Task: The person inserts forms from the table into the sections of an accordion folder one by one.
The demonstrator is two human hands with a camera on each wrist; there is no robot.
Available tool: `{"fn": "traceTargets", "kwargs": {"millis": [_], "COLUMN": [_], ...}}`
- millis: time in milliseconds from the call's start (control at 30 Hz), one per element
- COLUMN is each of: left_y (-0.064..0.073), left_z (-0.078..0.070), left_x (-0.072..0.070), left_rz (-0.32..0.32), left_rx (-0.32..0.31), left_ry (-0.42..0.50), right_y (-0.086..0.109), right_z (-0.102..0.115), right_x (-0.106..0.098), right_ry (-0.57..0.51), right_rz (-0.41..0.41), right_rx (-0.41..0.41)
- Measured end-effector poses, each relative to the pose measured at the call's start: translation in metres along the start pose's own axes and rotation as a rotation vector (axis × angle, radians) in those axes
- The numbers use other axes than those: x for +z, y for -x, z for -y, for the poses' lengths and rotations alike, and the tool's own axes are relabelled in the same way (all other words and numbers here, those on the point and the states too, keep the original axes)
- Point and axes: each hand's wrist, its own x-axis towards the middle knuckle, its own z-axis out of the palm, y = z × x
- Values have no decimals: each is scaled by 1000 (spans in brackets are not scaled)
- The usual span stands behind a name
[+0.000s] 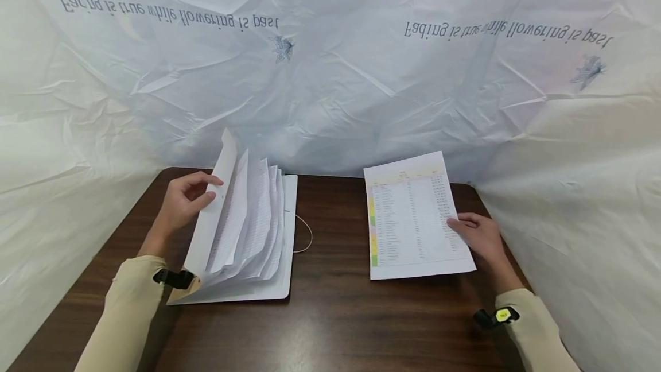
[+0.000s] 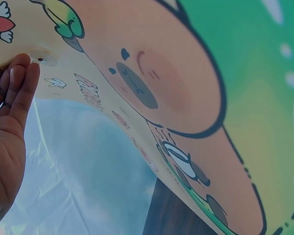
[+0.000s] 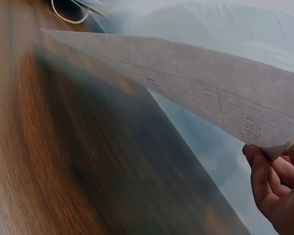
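Observation:
A document folder (image 1: pixel 291 234) lies spread on the left of the table, with several printed sheets (image 1: pixel 253 228) fanned up inside. My left hand (image 1: pixel 181 202) pinches the edge of its raised cover (image 1: pixel 203 240), thumb on the white inner face. In the left wrist view the cover's outer face (image 2: pixel 186 73) shows a cartoon animal print in green and peach. At the right, my right hand (image 1: pixel 480 237) pinches the right edge of a printed table sheet (image 1: pixel 413 217) with coloured cells down its left side. The right wrist view shows this sheet's underside (image 3: pixel 186 63) above the tabletop.
An elastic loop (image 1: pixel 311 234) sticks out from the folder's right side. The dark wooden table (image 1: pixel 330 314) has rounded far corners. White sheeting (image 1: pixel 341 85) with printed lettering hangs behind it and on both sides.

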Motion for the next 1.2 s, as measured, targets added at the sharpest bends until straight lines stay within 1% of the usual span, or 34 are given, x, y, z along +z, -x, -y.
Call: {"fn": "traceTargets", "kwargs": {"millis": [67, 200, 267, 367, 500, 567, 667, 733, 867, 933, 1000, 1133, 1200], "left_y": [0, -1, -2, 0, 2, 3, 3, 2, 0, -1, -1, 3, 4], "left_z": [-2, -13, -14, -6, 7, 11, 12, 7, -11, -15, -11, 7, 12], "left_x": [0, 0, 0, -1, -2, -3, -2, -1, 1, 1, 0, -2, -3], "left_rz": [1, 8, 10, 5, 8, 11, 8, 4, 1, -2, -3, -2, -2], "left_rx": [5, 4, 2, 1, 9, 10, 17, 18, 19, 12, 7, 12, 19], "left_ry": [5, 16, 14, 5, 30, 42, 39, 29, 26, 34, 33, 20, 20], "right_y": [1, 2, 4, 6, 9, 10, 12, 12, 13, 14, 14, 14, 15], "right_z": [2, 7, 11, 17, 22, 22, 24, 25, 31, 34, 36, 42, 44], "right_x": [3, 8, 12, 19, 30, 36, 44, 50, 58, 63, 69, 81, 88], "right_ry": [-29, -72, -92, -120, -139, -151, -206, -247, -309, -326, -342, -357, -362], "right_rz": [4, 6, 8, 11, 25, 28, 41, 57, 97, 113, 127, 156, 167], "right_rx": [-12, -23, -28, -31, -34, -32, -22, -10, 7, 10, 15, 19, 22]}}
